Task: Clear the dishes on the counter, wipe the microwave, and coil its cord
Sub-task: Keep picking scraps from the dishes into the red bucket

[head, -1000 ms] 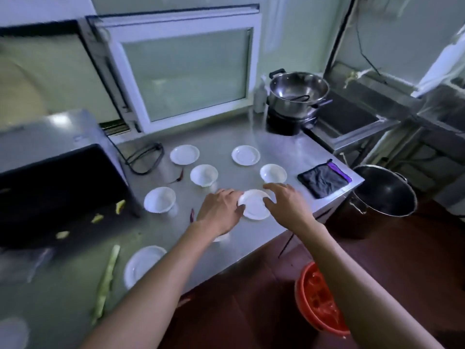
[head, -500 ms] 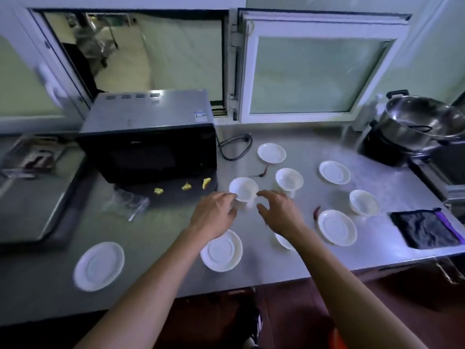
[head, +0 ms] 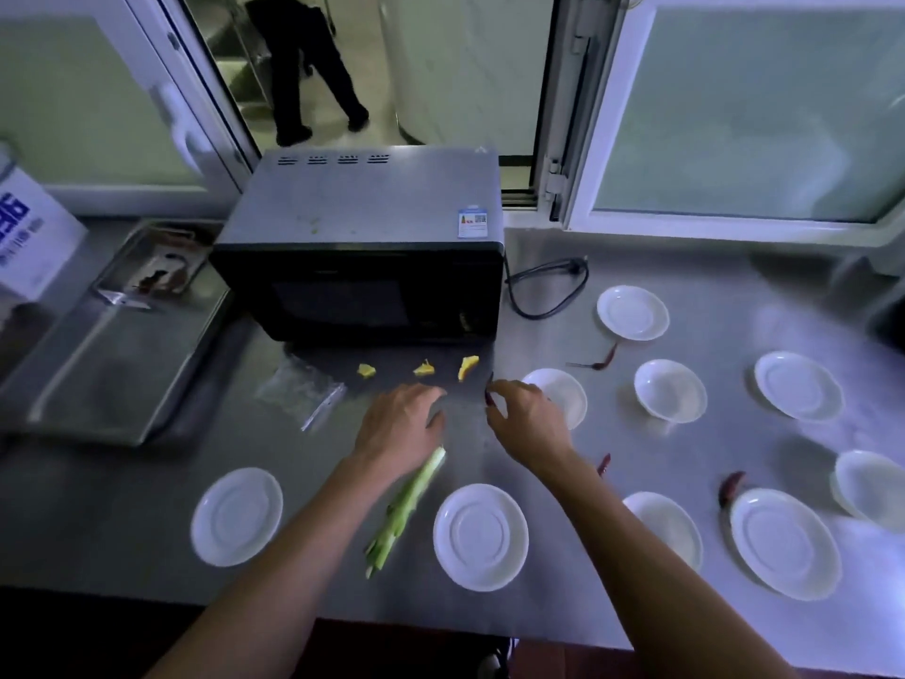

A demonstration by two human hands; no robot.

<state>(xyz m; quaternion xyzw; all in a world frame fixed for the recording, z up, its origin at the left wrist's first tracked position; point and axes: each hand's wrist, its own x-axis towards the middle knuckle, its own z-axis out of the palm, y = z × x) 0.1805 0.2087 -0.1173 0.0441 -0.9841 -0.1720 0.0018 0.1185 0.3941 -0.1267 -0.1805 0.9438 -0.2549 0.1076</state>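
Note:
A black and silver microwave (head: 357, 267) stands at the back of the steel counter (head: 685, 453), its black cord (head: 553, 291) looped loosely at its right. Several white plates and bowls are spread over the counter, among them a plate (head: 481, 536), a plate (head: 236, 517) and a bowl (head: 563, 394). My left hand (head: 399, 428) hovers palm down in front of the microwave, holding nothing. My right hand (head: 526, 419) is beside that bowl, its thumb and forefinger pinched on a small dark red chili piece (head: 489, 392).
A green stalk (head: 406, 512) lies under my left wrist. Yellow scraps (head: 423, 370), red chilies (head: 600, 360) and a clear plastic bag (head: 301, 392) litter the counter. A metal tray (head: 112, 345) sits at left. A person (head: 303, 66) stands beyond the open window.
The view has swung left, from the plates at the right end to the microwave. Both hands moved left from the dishes to the counter in front of the microwave.

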